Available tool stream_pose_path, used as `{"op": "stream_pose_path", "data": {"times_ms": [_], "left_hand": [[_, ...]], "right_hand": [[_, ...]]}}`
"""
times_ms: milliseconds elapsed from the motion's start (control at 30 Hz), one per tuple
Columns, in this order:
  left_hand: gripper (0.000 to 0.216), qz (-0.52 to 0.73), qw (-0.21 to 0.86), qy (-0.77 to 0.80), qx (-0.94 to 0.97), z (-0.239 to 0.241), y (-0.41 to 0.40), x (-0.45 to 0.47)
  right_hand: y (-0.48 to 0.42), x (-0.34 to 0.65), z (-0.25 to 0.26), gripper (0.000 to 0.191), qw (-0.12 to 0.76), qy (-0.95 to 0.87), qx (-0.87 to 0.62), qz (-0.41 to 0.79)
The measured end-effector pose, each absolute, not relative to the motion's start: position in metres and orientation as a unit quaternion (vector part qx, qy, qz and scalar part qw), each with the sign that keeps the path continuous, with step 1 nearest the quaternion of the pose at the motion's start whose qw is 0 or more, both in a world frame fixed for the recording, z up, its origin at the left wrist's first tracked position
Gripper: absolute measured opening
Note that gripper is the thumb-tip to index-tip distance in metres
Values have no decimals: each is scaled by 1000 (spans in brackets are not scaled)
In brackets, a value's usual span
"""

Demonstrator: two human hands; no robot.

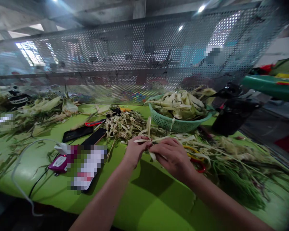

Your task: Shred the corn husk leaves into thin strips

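Both my hands meet over the green table [144,199], a little below its middle. My left hand [135,151] is closed in a pinch on pale leaf strips [146,136] that stick up and out to both sides. My right hand [173,156] is closed too, its fingers curled round the same bundle of strips from the right. Just behind my right hand lie scissors with red and yellow handles [199,165].
A teal basket [175,123] heaped with pale husks stands behind my hands. Trimmings [122,125] lie left of it, green stems [240,173] at right. Two dark phones [78,134], a purple device [61,162] with cables, and a perforated metal screen [135,57] are also here.
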State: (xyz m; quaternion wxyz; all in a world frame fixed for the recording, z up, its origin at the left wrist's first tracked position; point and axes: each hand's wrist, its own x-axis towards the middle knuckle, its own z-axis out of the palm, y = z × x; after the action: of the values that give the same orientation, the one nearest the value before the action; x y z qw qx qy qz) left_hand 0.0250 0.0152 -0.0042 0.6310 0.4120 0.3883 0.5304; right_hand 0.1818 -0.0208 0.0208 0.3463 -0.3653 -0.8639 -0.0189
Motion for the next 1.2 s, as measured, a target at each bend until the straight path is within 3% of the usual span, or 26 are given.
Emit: {"op": "stream_pose_path", "data": {"times_ms": [167,467,667,767,967,1200], "left_hand": [[22,505,635,368,454,-2,13,25],[19,478,649,333,490,3,8,28],[17,495,595,375,510,-4,11,27],[15,507,576,417,487,-2,13,25],[10,477,483,460,573,-3,16,22],[10,386,323,453,736,-5,9,26]], "right_hand": [[-9,189,18,7,448,-767,-456,55],[-4,190,14,16,453,-658,-543,260],[-3,187,8,22,466,-659,-510,298],[-6,184,10,26,473,-685,-488,264],[-16,183,17,18,435,-781,-439,83],[-14,182,14,6,474,-725,-477,148]]}}
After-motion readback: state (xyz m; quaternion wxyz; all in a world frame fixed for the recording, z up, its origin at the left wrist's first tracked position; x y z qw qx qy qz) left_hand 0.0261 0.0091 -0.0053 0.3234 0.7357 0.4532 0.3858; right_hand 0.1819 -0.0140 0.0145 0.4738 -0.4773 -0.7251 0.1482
